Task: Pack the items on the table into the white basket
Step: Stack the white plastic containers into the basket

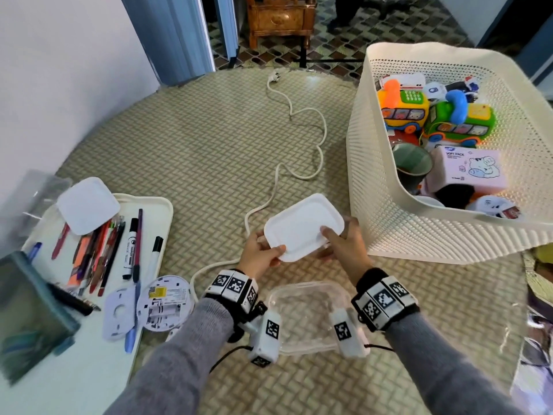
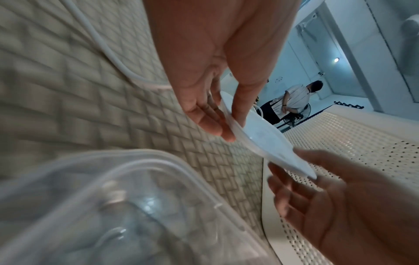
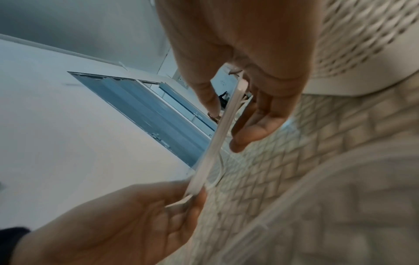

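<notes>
I hold a white rectangular lid (image 1: 302,226) tilted above the woven table mat, just left of the white perforated basket (image 1: 386,235). My left hand (image 1: 269,253) pinches the lid's near-left corner, thumb on top. My right hand (image 1: 335,238) pinches its right edge. In the left wrist view the lid (image 2: 267,141) shows edge-on between the left hand (image 2: 215,122) and the right hand (image 2: 312,188). In the right wrist view the lid (image 3: 217,136) runs between the right hand (image 3: 247,100) and the left hand (image 3: 147,211). A clear plastic container (image 1: 308,313) lies open on the mat under my wrists. The basket holds toy phones, a tissue pack and a cup.
A white tray (image 1: 161,211) at the left holds pens, markers and a second white lid (image 1: 88,205). Smoke detector parts (image 1: 163,304) lie beside it. A white power cable (image 1: 299,115) snakes across the mat. A dark framed slab (image 1: 30,313) sits at the far left.
</notes>
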### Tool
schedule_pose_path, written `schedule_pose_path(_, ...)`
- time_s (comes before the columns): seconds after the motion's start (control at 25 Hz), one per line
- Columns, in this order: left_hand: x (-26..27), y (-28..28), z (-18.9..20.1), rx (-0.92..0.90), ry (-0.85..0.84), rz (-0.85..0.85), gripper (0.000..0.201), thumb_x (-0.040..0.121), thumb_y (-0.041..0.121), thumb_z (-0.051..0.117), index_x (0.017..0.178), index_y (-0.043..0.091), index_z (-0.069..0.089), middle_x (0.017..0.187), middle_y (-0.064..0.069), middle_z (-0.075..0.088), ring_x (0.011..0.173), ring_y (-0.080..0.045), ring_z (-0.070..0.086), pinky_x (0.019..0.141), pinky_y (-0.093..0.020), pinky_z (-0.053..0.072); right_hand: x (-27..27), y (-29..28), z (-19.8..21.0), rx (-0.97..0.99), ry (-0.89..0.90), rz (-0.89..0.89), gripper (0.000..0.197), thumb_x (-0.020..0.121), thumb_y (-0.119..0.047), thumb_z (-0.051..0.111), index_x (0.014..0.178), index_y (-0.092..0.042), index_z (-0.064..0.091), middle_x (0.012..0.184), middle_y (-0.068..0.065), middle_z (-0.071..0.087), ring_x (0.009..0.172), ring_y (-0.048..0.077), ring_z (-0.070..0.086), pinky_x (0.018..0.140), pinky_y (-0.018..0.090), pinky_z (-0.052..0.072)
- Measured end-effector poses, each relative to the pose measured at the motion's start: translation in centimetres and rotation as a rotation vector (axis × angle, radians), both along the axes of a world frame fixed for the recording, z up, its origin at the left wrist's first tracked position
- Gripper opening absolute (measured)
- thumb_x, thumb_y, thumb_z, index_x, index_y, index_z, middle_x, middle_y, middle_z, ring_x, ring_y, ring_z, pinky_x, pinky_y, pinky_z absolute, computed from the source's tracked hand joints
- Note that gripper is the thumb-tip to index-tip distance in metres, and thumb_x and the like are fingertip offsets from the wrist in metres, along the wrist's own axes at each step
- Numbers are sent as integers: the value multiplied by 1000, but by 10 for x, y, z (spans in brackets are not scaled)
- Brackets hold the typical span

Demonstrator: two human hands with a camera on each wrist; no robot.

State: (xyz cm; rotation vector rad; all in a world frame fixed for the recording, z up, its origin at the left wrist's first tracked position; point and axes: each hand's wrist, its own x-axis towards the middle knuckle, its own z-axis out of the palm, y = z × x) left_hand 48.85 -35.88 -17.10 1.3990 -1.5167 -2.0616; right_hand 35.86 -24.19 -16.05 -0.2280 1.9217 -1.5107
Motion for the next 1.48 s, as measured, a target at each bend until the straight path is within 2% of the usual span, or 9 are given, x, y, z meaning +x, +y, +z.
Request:
schedule_pose_path(0.2,42,26,0,-237,-78,-81,37,86,8,66,120,5,51,101,-4,59,86,-13,58,68,-19,50,13,45,5,297,298,39,10,87,-16,59,88,-6,56,81,4,61,76,23,55,69,32,42)
schedule_pose_path(0.32,59,43,-6,-382,-197,-198,41,84,18,70,120,6,55,126,-8,49,114,-20,50,96,-32,44,33,72,5,367,319,49,14,84,-13,61,72,-10,54,67,-3,52,71,20,50,68,28,35)
schedule_pose_path(0.4,70,52,-10,-387,-206,-268,44,84,15,69,124,6,53,131,-11,47,122,-24,46,103,-37,40,48,85,2,403,270,36,10,82,-13,62,79,-9,53,72,-1,54,78,24,52,64,28,36)
schedule_pose_path(0.56,91,69,-7,-424,-166,-378,54,86,4,64,136,8,45,137,-9,48,124,-25,48,100,-34,41,79,102,-3,390,221,63,39,80,1,57,117,-3,46,104,6,53,95,25,52,73,28,37)
schedule_pose_path(0.76,125,71,-2,-406,-141,-398,73,85,-1,63,148,17,30,146,-6,40,133,-23,41,103,-32,37,113,110,-9,298,254,232,78,75,6,50,143,-25,27,123,8,45,109,28,47,81,33,43)
schedule_pose_path(0.92,157,66,-1,-474,-189,-382,72,80,-9,59,144,14,35,139,-9,40,132,-25,39,105,-33,36,132,98,-10,239,255,386,80,78,6,51,147,-25,24,125,6,45,110,24,48,70,23,45)
schedule_pose_path(1.2,190,60,-5,-431,-214,-397,94,71,4,81,146,16,27,132,-6,29,124,-11,32,100,-16,27,120,72,-6,303,353,698,94,67,-14,70,149,-16,25,144,11,38,117,21,45,91,27,43)
schedule_pose_path(1.36,193,68,-10,-445,-246,-358,107,66,8,85,150,18,19,141,-14,30,134,-21,31,108,-42,37,106,67,-2,335,396,898,113,65,-23,87,152,-18,14,145,6,36,128,21,41,107,35,38)
schedule_pose_path(1.48,193,69,-16,-483,-303,-375,111,67,16,86,152,16,15,149,-13,29,139,-24,26,112,-42,30,108,62,6,428,528,1046,116,67,-17,85,153,-17,8,138,11,33,128,26,37,106,28,29)
